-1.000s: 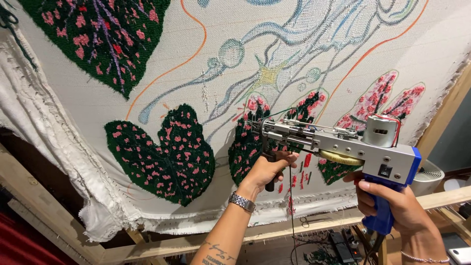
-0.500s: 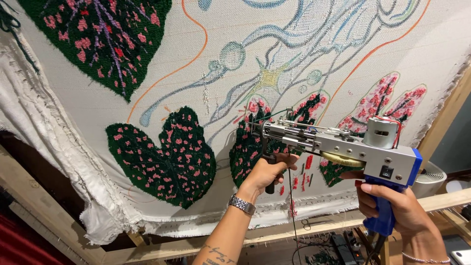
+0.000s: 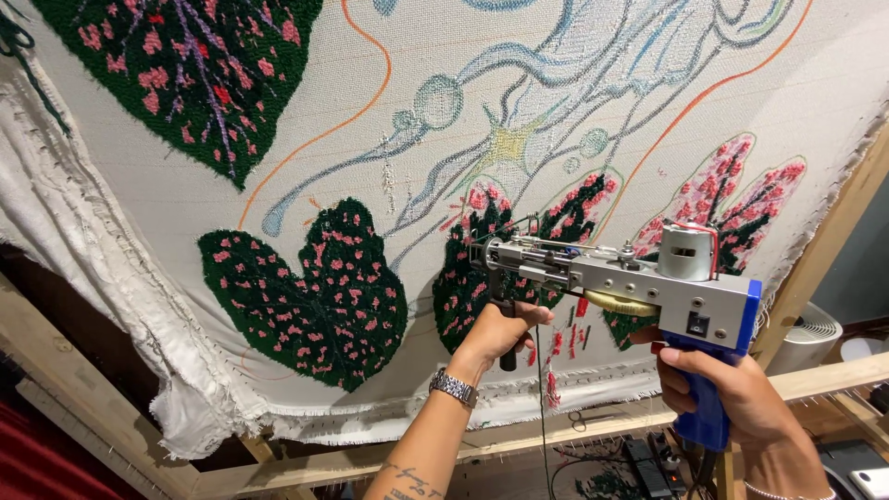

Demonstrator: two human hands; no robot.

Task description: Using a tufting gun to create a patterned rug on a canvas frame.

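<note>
Two hands on one tufting gun (image 3: 616,278): left hand (image 3: 495,335) wrapped shut round the black front handle, right hand (image 3: 727,393) clenched round the blue rear grip. Needle end pressed against stretched cloth (image 3: 389,102), at the dark green leaf (image 3: 468,292) right of centre. Best kept square to the cloth, pressed firmly, moved steadily.

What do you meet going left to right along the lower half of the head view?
Bunched white backing cloth → dark green heart-shaped tufted leaf with pink spots → left hand on the tufting gun's front black grip → silver tufting gun body → right hand on the blue grip → white fan.
</note>
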